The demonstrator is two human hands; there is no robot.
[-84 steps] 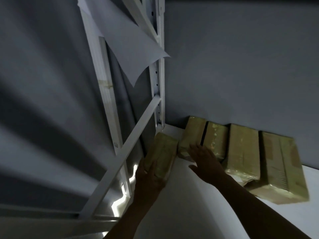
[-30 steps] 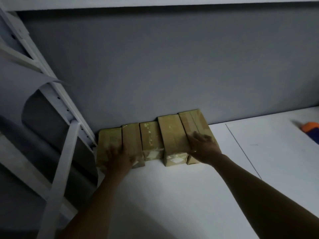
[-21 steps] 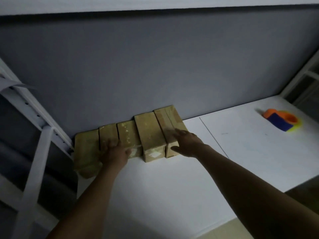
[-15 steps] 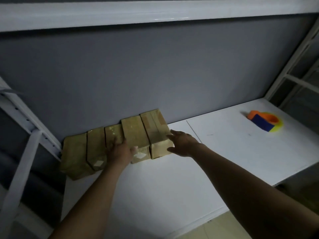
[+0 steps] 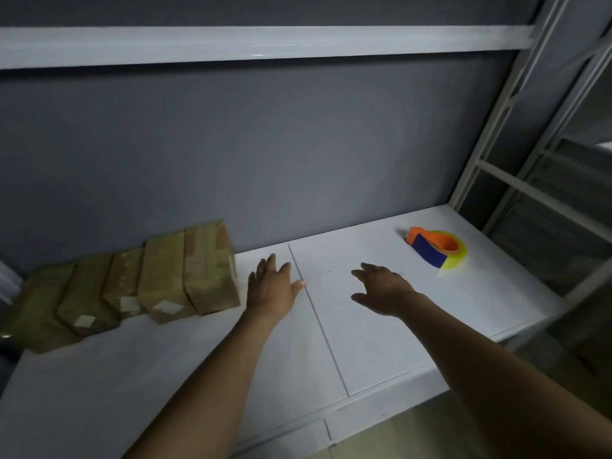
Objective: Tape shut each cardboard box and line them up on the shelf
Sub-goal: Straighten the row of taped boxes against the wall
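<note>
From the head cam: five taped cardboard boxes (image 5: pixel 132 286) sat side by side in a row at the back left of the white shelf (image 5: pixel 364 352), pushed up against the grey wall (image 5: pixel 298 144). The front ends weren't quite flush, kinda staggered. The left hand (image 5: pixel 271 286) was just to the right of the last box, not touching it, fingers spread out and holding nothing. The right hand (image 5: pixel 384 289) was further right, also loose and empty, fingers pointing toward the back. Couldn't tell if either palm actually touched the shelf. An orange and blue tape dispenser (image 5: pixel 433 248) lay near the back right corner, well apart from both hands, next to the white rack frame (image 5: pixel 516 127)
</note>
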